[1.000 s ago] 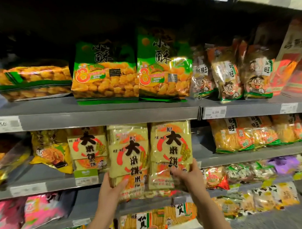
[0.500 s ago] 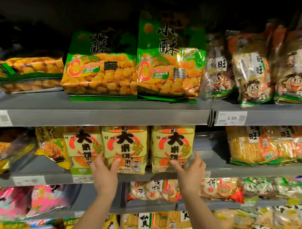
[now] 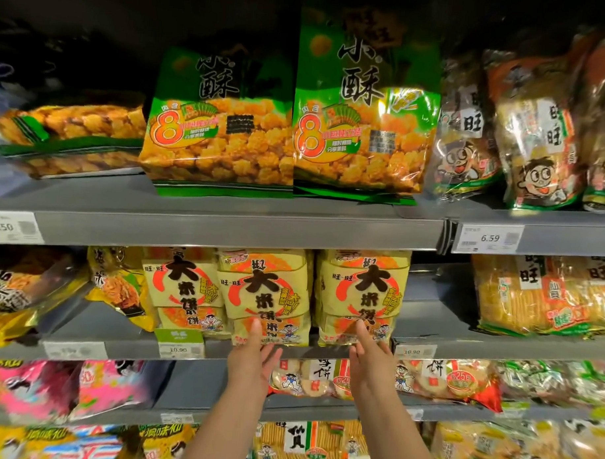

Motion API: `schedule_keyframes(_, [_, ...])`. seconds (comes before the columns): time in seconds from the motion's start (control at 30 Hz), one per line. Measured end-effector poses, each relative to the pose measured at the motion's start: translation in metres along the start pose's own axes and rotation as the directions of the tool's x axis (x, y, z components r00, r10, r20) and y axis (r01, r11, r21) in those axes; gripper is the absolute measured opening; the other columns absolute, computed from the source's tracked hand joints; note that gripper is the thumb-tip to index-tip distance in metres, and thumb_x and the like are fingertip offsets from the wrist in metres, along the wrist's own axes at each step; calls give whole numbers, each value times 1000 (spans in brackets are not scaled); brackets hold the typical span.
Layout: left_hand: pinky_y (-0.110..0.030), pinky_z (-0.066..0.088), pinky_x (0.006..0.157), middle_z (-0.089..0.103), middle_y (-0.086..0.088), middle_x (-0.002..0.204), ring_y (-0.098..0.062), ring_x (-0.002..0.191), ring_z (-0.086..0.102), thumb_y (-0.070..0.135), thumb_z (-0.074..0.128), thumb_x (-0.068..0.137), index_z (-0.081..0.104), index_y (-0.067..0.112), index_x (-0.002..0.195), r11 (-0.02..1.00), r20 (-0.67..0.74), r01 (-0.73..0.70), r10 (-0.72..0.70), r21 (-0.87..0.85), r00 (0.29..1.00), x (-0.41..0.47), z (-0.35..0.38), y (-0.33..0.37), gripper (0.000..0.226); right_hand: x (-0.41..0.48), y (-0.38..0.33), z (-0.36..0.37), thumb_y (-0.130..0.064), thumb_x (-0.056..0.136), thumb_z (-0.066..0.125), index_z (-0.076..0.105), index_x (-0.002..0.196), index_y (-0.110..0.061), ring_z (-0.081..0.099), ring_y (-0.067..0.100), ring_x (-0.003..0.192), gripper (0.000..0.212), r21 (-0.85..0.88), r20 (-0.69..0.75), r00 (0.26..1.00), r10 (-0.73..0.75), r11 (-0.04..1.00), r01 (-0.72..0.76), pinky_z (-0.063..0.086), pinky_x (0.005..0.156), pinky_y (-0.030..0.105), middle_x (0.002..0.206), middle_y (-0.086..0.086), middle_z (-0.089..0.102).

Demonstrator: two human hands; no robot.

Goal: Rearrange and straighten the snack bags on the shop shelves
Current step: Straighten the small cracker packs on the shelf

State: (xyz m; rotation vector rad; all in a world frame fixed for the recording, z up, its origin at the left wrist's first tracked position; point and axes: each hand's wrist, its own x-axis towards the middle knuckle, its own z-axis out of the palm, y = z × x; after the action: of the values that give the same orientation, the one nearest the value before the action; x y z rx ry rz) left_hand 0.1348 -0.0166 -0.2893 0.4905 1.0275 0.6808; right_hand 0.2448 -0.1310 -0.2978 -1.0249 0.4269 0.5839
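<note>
6.59 price label (image 3: 488, 238) upper right — 4.50 price label (image 3: 9, 226) far left; 10.90 price label (image 3: 179, 350) lower, green tab (image 3: 178, 335) directly above it.

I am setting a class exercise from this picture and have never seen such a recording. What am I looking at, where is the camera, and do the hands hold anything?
There is no machine here. A person wears one wide-angle camera on the head, so you look forward and down along their own two arms at shop shelves of snack bags. Green bags stand on the upper shelf. Below it, yellow bags stand side by side. The left hand reaches up to the middle yellow bag, and the right hand to the right yellow bag. The fingers are straight, with the tips at each bag's lower front. Neither hand grips anything; they seem to be nudging the bags straight.
</note>
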Motion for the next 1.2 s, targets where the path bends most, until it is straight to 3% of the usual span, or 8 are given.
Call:
schedule_keyframes(0.3, [-44, 35, 107, 33, -15, 147, -30, 135, 34, 45, 56, 83, 36, 15, 137, 976, 232, 107, -61, -189, 971, -3, 16, 12, 65, 9, 2, 2, -37, 81, 66, 53, 126, -9, 60, 10, 86, 55, 258, 153, 988, 30, 964, -70, 39, 107, 31, 91, 6, 64])
schedule_keyframes(0.43, [-43, 31, 112, 32, -14, 147, -29, 136, 33, 48, 51, 86, 34, 16, 139, 980, 244, 92, -48, -173, 969, 2, 18, 9, 64, 8, -2, 10, -33, 74, 70, 57, 113, -12, 44, 5, 51, 46, 279, 197, 980, 19, 957, -74, 49, 63, 13, 77, 2, 61])
schedule_keyframes(0.5, [-45, 29, 113, 35, -14, 146, -30, 135, 34, 47, 52, 86, 36, 14, 137, 978, 232, 83, -37, -192, 972, 5, 20, 8, 63, 6, -8, 14, -31, 84, 63, 61, 108, -14, 56, 7, 65, 29, 256, 217, 976, 24, 963, -81, 48, 56, 15, 90, 0, 69])
schedule_keyframes(0.63, [-45, 29, 113, 38, -14, 144, -30, 134, 36, 47, 55, 83, 37, 8, 136, 973, 203, 77, -32, -218, 979, 10, 22, 6, 69, 1, -16, 19, -32, 83, 65, 59, 117, -17, 59, 20, 108, 38, 218, 230, 973, 37, 972, -88, 46, 96, 34, 115, 6, 65])
schedule_keyframes(0.77, [-44, 33, 111, 47, -12, 138, -27, 130, 42, 46, 56, 84, 44, 10, 130, 987, 165, 46, -21, -152, 986, 10, 19, 3, 60, -1, -14, 23, -37, 85, 61, 55, 118, -17, 59, 18, 102, 39, 184, 209, 978, 0, 982, -39, 44, 99, 36, 114, 4, 63])
schedule_keyframes(0.93, [-43, 40, 102, 47, -13, 138, -26, 129, 43, 36, 61, 84, 43, 7, 131, 999, 53, 31, -29, -34, 998, 0, 10, -5, 57, -8, 10, 34, -45, 81, 65, 32, 139, -12, 53, 26, 118, 74, 102, -16, 999, -51, 993, 53, 44, 97, 40, 134, 9, 52])
schedule_keyframes(1.07, [-46, 42, 95, 41, -19, 141, -30, 129, 43, 39, 58, 85, 39, 6, 135, 987, 100, 157, -152, -44, 983, -3, 8, -2, 63, -13, 10, 40, -46, 85, 58, 53, 122, -10, 52, 27, 115, 52, 220, 126, 988, 84, 969, -111, 40, 105, 42, 127, 13, 57])
schedule_keyframes(1.2, [-48, 40, 97, 39, -21, 141, -32, 129, 42, 42, 55, 86, 34, 8, 138, 979, 155, 194, -182, -67, 971, -6, 10, 1, 66, -11, 12, 39, -48, 86, 56, 50, 131, -13, 45, 26, 127, 57, 241, 201, 978, 50, 965, -98, 33, 111, 41, 134, 11, 53])
